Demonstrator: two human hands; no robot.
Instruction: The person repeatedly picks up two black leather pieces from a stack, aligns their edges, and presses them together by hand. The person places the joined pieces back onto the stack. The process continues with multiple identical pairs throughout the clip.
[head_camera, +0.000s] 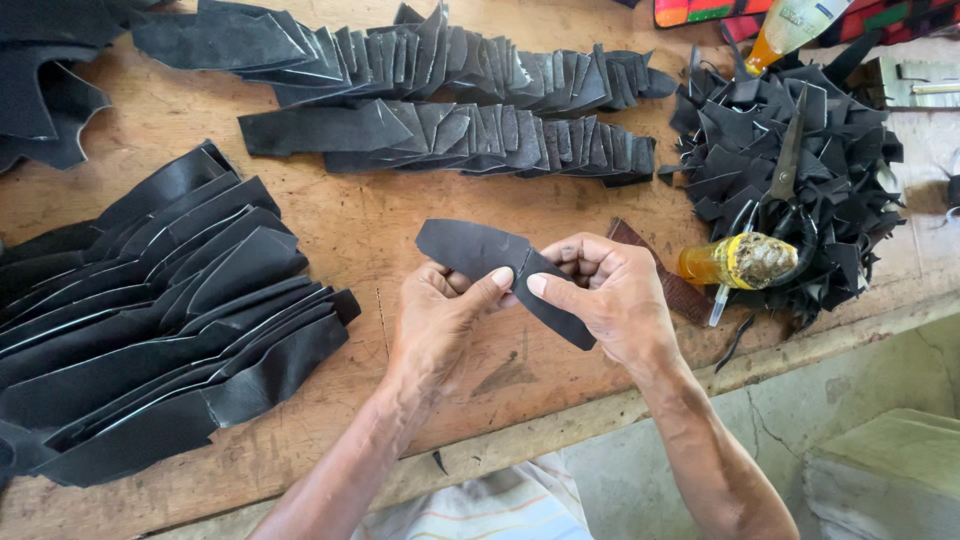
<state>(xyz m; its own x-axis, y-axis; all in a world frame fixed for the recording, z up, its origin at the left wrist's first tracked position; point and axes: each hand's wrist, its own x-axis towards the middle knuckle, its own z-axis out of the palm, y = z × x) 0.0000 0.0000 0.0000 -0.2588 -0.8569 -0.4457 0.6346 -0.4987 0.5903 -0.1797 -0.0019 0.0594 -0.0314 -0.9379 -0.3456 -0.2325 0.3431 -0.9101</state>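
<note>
Single head view — looking steeply down, close

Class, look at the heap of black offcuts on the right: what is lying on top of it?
A pair of scissors lies on the heap of black offcuts. Whatever is beneath the scraps is covered.

We note a worn wooden table (400, 230). At far centre lie two rows of overlapped black pieces (450, 135). At left sits a stack of long black strips (160, 320). At right, scissors (785, 165) rest on a scrap heap (850, 210), an amber glue bottle (735, 262) beside it.
</note>
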